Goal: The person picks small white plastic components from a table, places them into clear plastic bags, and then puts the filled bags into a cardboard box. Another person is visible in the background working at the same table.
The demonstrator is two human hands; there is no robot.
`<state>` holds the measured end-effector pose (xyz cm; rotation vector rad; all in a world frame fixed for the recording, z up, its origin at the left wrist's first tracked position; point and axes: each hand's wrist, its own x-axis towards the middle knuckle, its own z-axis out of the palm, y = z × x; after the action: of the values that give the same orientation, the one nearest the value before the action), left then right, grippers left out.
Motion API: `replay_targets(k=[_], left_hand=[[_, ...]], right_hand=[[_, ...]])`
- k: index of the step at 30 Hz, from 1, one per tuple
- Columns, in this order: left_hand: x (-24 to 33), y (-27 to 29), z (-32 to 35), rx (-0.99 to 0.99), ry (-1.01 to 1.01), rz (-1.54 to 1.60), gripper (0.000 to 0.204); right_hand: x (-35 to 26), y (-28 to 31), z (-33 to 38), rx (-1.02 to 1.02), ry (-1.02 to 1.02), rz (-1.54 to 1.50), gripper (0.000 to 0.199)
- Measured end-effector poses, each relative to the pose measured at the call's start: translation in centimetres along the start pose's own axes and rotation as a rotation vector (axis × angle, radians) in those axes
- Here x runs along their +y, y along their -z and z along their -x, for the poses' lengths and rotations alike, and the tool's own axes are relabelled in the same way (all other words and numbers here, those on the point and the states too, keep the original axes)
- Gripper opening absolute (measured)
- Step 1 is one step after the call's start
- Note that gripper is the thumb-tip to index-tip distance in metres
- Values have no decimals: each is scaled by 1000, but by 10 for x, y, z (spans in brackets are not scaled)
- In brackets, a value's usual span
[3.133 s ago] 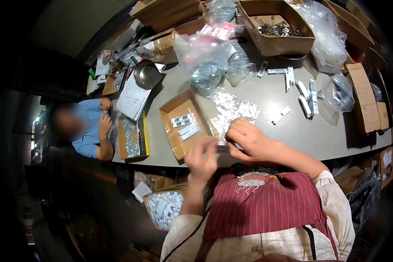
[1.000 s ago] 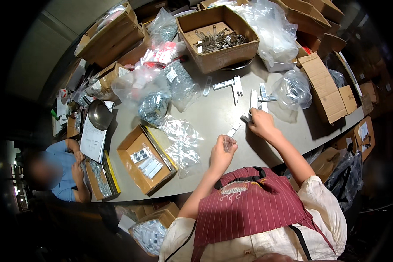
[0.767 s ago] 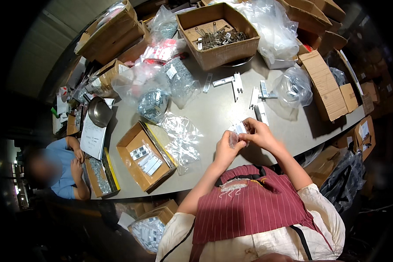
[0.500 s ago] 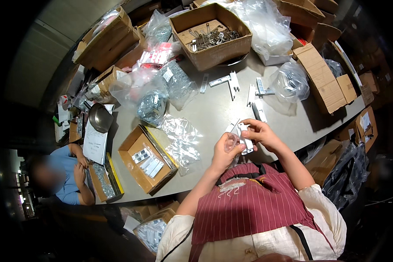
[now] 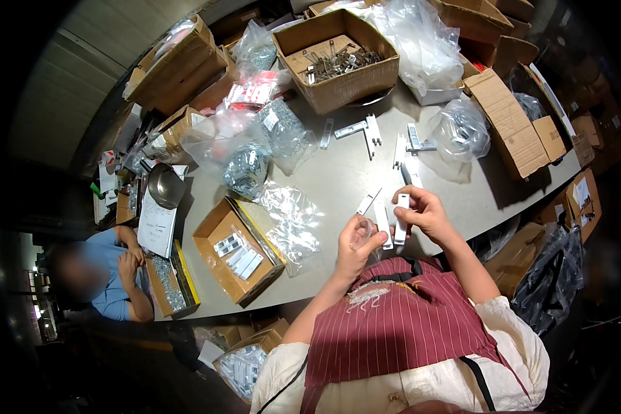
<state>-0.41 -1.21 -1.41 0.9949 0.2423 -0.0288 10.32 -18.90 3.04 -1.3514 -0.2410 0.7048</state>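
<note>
Cardboard boxes and plastic bags crowd the far side of a gray worktable (image 5: 345, 176), where a person in a striped maroon apron (image 5: 386, 331) works at the near edge, seen from where I stand. Thumb and fingers of the left hand (image 5: 353, 250) close on a long white piece (image 5: 382, 221), with a wad of clear plastic (image 5: 361, 236) gathered in the same grip. Just to the right, the right hand (image 5: 426, 212) pinches a shorter white piece (image 5: 401, 214) upright between thumb and fingers; whether the two pieces touch, I cannot tell. Both are held above the table's near edge, in front of the apron. More white pieces (image 5: 372, 138) lie loose beyond the hands, near a rounded clear bag (image 5: 461, 131) on the right. Left of the hands, a crumpled clear sheet (image 5: 286, 224) lies beside a shallow carton (image 5: 262, 284) holding a cluster of white-and-gray pieces (image 5: 240, 257). Farther off, an open box (image 5: 352, 95) contains a heap of metal parts (image 5: 345, 65). At far left, a co-worker in a blue shirt (image 5: 112, 279) sits by a metal pan (image 5: 165, 186) and a box of small silvery parts (image 5: 171, 286).
</note>
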Motion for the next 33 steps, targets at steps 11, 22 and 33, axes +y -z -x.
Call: replay_targets(k=[11,22,33], left_hand=[[-16,4,3,-109,-82,-172,22],[0,-9,12,-119,-92,-21,25],[0,0,11,-151,39,-325,25]], right_hand=[[2,11,-4,-161,-103,40,20],[1,5,4,-97,-71,-234,22],[-2,8,2,-131,12,179,18]])
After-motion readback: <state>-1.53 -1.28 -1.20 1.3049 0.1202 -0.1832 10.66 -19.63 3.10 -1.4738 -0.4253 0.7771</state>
